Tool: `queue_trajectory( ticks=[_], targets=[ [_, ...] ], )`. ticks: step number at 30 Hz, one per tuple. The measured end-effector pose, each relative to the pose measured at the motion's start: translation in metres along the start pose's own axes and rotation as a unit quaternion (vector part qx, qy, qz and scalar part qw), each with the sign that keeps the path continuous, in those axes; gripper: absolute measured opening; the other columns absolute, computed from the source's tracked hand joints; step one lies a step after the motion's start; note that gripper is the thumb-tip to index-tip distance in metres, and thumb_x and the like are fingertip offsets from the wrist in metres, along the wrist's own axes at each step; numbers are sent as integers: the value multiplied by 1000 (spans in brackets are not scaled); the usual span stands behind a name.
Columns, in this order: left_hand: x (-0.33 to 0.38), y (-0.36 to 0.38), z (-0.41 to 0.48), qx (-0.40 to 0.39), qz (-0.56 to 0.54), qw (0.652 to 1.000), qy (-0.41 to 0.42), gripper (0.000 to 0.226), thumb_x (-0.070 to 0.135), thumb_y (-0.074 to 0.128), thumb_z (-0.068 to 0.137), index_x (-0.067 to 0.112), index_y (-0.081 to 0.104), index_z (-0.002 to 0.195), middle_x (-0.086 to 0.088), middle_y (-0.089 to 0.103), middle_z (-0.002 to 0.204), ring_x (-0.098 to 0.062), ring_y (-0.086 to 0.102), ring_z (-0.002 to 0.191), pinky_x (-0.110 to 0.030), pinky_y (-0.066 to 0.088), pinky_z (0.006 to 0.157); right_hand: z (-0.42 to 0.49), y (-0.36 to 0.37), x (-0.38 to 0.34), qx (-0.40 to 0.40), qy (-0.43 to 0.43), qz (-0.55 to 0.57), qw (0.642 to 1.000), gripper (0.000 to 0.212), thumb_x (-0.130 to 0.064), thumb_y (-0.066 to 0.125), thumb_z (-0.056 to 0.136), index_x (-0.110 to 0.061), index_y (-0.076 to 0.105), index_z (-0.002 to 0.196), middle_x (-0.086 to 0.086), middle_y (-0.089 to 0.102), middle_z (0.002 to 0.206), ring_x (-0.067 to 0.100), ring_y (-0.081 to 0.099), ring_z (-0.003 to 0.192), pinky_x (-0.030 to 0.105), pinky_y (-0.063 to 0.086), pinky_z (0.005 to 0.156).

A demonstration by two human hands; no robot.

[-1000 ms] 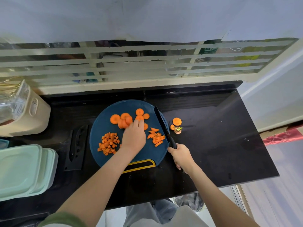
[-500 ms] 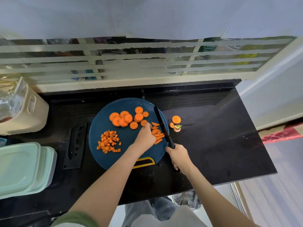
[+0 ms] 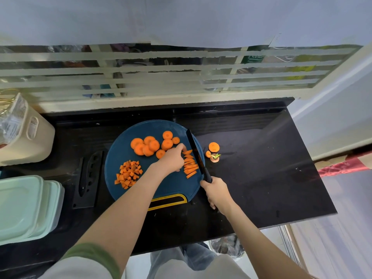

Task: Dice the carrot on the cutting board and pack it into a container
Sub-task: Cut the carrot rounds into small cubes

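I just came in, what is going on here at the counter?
A person is dicing carrot on a round blue cutting board. The right hand grips a black knife, its blade beside a row of carrot strips that the left hand holds in place. Diced carrot lies on the board's left, round slices at its far side. Stacked green containers stand at the left of the counter.
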State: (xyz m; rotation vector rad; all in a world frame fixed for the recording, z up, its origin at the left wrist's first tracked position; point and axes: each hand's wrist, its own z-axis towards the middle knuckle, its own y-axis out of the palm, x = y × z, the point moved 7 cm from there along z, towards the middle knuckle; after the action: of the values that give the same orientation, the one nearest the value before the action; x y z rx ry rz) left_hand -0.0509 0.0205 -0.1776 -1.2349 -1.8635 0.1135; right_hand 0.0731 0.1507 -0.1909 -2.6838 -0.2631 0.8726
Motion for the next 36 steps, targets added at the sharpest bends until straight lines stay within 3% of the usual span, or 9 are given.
queue_trajectory(
  ticks=[4,6,9,11,15,25,29,33,36],
  targets=[
    [6,-1,-4,17,50,998,36,41,-3,44,88,9,43,128,-14,52,100,-24,51,81,-31,46,59,-1,3,-1,-6,-3,2,1000,16,-24,51,98,-16,50,84,4,46,62,13,40,40,26,40,39],
    [9,-2,-8,49,92,993,58,35,13,50,92,8,44,126,-14,52,111,-21,47,87,-27,37,65,-2,3,-1,-8,-6,-3,1000,17,-23,50,98,-16,49,83,4,46,61,12,40,39,26,40,39],
    [6,6,-13,32,167,983,69,71,50,66,81,9,37,132,-12,40,126,-25,43,111,-34,41,90,-3,0,-1,-11,-5,-15,1000,16,-24,51,97,-15,50,85,4,47,60,12,41,36,26,40,38],
    [6,10,-17,24,251,964,88,100,61,73,69,9,27,142,-11,31,133,-27,34,124,-40,39,101,-5,-3,-1,-13,-5,-14,1000,15,-25,51,97,-15,51,86,4,47,59,12,40,34,26,40,38],
    [5,10,-18,67,273,954,108,105,55,76,70,9,21,147,-10,28,139,-28,31,129,-40,38,103,-9,-5,1,-15,-6,-20,1000,16,-24,51,97,-15,51,84,5,47,58,13,40,33,26,41,38],
    [8,6,-13,80,252,958,115,81,48,77,72,11,39,134,-11,28,130,-28,35,118,-40,41,98,-11,-1,2,-6,-11,-25,1000,19,-24,51,96,-15,49,80,4,46,59,13,39,34,26,39,37],
    [12,7,-14,87,286,946,128,76,49,73,75,10,41,132,-12,32,130,-28,35,119,-38,38,100,-10,-2,1,-7,0,-21,1000,17,-25,50,97,-15,50,84,4,48,61,12,41,36,26,40,39],
    [15,2,-21,149,341,916,153,73,55,66,77,16,44,134,-6,38,131,-25,35,121,-37,32,100,-11,-4,-3,4,6,-8,1000,15,-26,50,98,-16,51,88,5,49,65,13,41,37,25,40,38],
    [13,4,-22,148,337,917,150,72,53,65,79,14,42,136,-5,42,131,-24,37,121,-36,32,101,-14,-1,-6,10,4,14,1000,15,-26,49,98,-15,51,89,5,47,63,13,39,36,25,39,37]
  ],
)
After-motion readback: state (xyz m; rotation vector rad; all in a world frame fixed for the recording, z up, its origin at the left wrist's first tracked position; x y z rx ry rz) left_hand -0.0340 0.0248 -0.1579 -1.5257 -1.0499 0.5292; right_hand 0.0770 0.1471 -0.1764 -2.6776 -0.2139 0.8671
